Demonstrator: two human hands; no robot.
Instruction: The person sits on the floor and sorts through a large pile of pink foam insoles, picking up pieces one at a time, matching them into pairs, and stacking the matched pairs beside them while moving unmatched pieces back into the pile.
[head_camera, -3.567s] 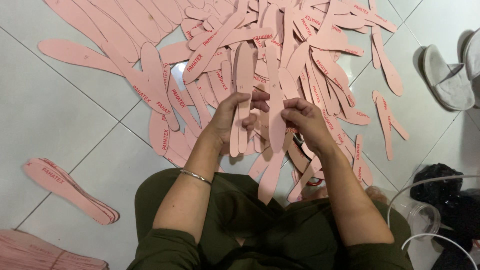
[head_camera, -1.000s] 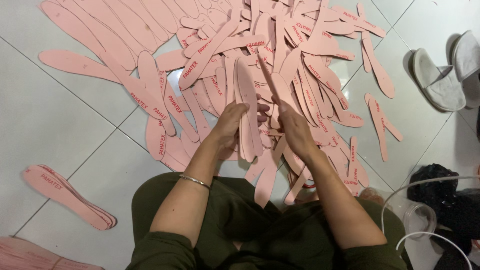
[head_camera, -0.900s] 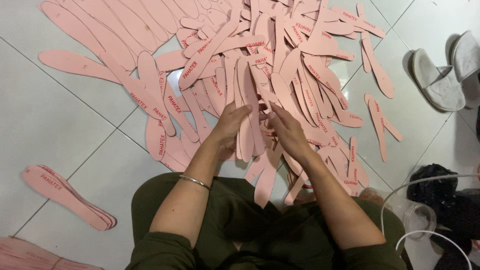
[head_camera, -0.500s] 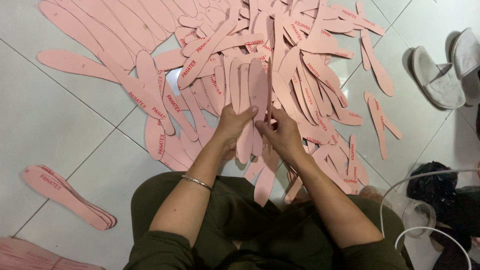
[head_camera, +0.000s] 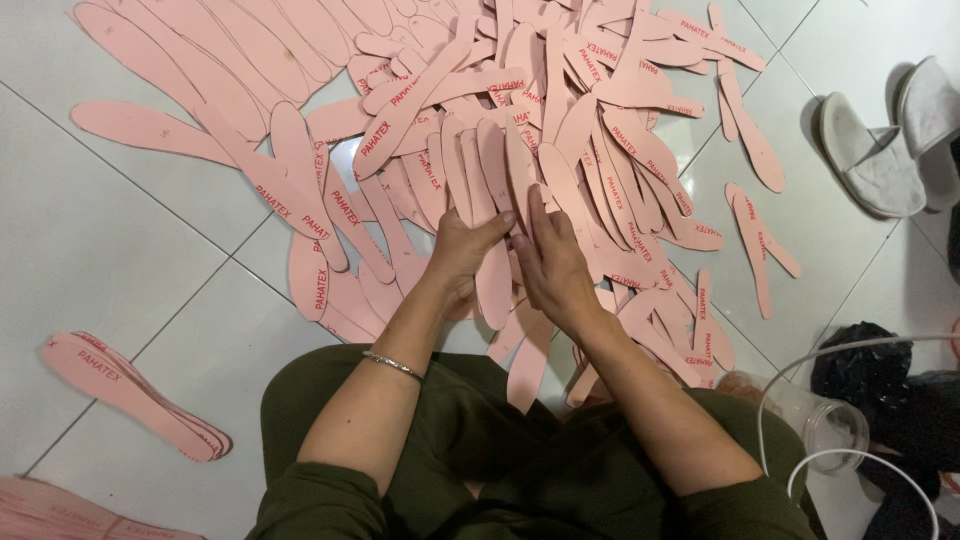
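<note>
Head view, looking straight down at a person seated on a white tiled floor (head_camera: 110, 260); both bare hands meet over a small fanned bundle of pink insoles (head_camera: 482, 190), thin flat shoe-shaped cut-outs with red print; the left hand (head_camera: 462, 255) has its grip closed around the lower part of the bundle, thumb across the front; the right hand (head_camera: 548, 262) lies flat against the bundle's right side with fingers straight, pressing rather than clamping; the bundle rests on the near edge of a wide loose heap of insoles (head_camera: 600, 120) covering the far and middle floor; the pieces look very light, thin and bendy, likely smooth enough to slide over one another, so they seem best held across the narrow waist, squeezed flat between thumb and fingers; a neat stack of insoles (head_camera: 130, 395) lies well apart near the left edge of the floor, another pink stack (head_camera: 50, 505) at the near left corner; bare tile is showing between these and the heap; at the right edge sit grey slippers (head_camera: 880, 150), a clear plastic jar (head_camera: 825, 425), a white cable (head_camera: 850, 350) and a black bag (head_camera: 865, 365), crowding that side.
</note>
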